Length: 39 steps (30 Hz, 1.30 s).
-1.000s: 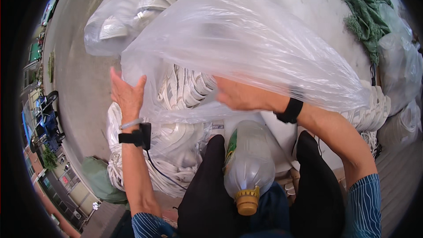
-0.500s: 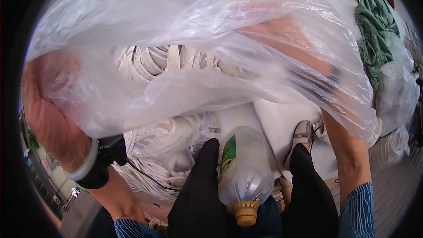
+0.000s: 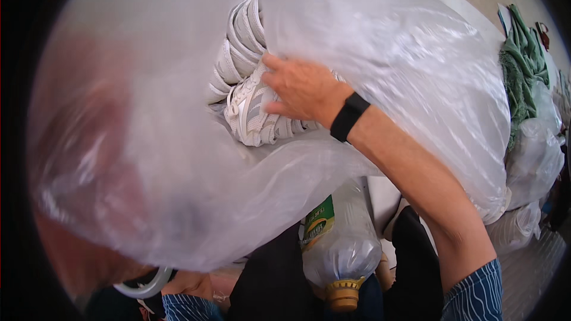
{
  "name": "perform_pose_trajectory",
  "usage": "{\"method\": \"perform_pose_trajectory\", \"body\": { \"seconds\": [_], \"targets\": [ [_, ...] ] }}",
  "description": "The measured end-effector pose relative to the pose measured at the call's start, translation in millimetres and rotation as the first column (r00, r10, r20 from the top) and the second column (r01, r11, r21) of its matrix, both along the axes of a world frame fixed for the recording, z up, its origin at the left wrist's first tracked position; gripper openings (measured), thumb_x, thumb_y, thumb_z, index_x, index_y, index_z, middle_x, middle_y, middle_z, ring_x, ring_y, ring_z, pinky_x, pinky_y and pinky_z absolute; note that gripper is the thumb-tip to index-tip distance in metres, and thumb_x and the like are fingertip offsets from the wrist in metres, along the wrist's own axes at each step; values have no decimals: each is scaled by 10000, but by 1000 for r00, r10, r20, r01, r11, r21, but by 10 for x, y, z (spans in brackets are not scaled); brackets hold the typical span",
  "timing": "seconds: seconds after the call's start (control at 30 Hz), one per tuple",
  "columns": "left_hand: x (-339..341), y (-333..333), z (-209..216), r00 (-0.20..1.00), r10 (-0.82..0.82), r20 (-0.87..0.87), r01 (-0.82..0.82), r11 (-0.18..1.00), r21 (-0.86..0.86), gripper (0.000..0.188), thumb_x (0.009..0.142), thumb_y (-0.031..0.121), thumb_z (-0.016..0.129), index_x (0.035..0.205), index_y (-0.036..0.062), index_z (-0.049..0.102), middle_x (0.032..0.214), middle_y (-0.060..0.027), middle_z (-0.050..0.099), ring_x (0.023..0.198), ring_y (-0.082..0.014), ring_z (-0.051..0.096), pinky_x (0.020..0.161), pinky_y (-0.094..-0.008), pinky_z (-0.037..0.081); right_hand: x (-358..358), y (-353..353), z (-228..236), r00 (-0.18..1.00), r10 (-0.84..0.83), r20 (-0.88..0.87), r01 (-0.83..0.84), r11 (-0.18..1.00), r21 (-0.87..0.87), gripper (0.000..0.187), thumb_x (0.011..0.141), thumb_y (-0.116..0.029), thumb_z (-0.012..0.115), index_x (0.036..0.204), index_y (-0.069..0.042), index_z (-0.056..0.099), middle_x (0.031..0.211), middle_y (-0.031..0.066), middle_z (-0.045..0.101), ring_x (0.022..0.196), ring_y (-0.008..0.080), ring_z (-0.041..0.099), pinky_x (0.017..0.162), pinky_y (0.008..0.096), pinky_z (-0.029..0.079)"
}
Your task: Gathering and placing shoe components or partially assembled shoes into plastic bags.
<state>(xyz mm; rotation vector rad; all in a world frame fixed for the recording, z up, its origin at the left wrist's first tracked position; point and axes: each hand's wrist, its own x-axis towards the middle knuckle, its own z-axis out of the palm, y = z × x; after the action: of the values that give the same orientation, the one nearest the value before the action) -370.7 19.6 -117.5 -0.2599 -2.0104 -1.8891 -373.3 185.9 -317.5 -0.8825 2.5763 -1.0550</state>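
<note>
A large translucent plastic bag (image 3: 404, 53) spreads across the view. Through a gap in it shows a row of white and grey shoe uppers (image 3: 244, 98), some with laces, nested one against another. My right hand (image 3: 303, 86), with a black band on its wrist, lies over these uppers. Its thumb and fingers are apart, the tips at the uppers' surface. At the far left my left hand (image 3: 89, 148) is behind the plastic, blurred, its fingers not clear. A pale bangle (image 3: 146, 283) circles that wrist.
A big clear plastic bottle (image 3: 345, 244) with a yellow cap and green label lies between my dark-trousered legs. At the right edge are green cloth (image 3: 523, 77) and stuffed clear plastic bags (image 3: 529, 151). A shoe shows partly near my right knee.
My right hand has come out from under the plastic onto the shoe uppers. The left hand has moved down, and the plastic now hangs lower, hiding the strips that lay on the left.
</note>
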Motion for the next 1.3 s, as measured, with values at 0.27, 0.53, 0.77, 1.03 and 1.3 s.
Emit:
{"method": "perform_pose_trajectory", "body": {
  "seconds": [0.27, 0.53, 0.77, 1.03, 1.3],
  "targets": [
    [-16, -223, 10, 999, -54, -5, 54, 994, 98, 306, 959, 85, 347, 1202, -71, 449, 1103, -161, 485, 982, -254, 494, 879, -351, 429, 96, 178, -42, 997, 21, -74, -11, 992, 128, 566, 775, -384, 678, 1231, -87, 522, 1240, 136, 530, 1127, 273, 511, 960, 393, 399],
    [-15, -255, 26, 992, -126, 17, 123, 982, 144, 260, 962, 90, 351, 1143, -60, 463, 1002, -130, 449, 881, -228, 452, 811, -332, 409, 317, 23, 171, 998, 26, 50, -34, 985, 169, 572, 727, -382, 716, 1182, -96, 521, 1222, 121, 520, 1098, 299, 514, 916, 427, 420],
    [42, -215, 43, 981, -187, 53, 170, 958, 232, 227, 964, 94, 355, 1091, -51, 475, 914, -104, 419, 793, -204, 415, 751, -316, 390, 75, -220, 154, 985, 28, 171, -69, 969, 236, 578, 691, -381, 744, 1145, -103, 520, 1209, 110, 512, 1077, 318, 517, 882, 453, 436],
    [222, -405, 21, 973, -204, 105, 161, 935, 317, 201, 967, 99, 359, 1032, -40, 489, 812, -73, 383, 692, -178, 372, 682, -297, 370, 373, 472, 514, 966, 203, 162, -248, 908, 337, 901, 577, -280, 838, 1358, -206, 395, 1396, 132, 349, 1251, 369, 364, 965, 532, 380],
    [116, -231, 44, 933, -352, 73, 292, 862, 415, 194, 970, 104, 362, 972, -30, 503, 711, -43, 348, 590, -151, 329, 614, -279, 349, 559, 360, -234, 974, 146, 171, -208, 873, 441, 779, 749, -69, 632, 1439, -199, 295, 1277, 107, 504, 1169, 253, 487, 993, 349, 394]
  ]
}}
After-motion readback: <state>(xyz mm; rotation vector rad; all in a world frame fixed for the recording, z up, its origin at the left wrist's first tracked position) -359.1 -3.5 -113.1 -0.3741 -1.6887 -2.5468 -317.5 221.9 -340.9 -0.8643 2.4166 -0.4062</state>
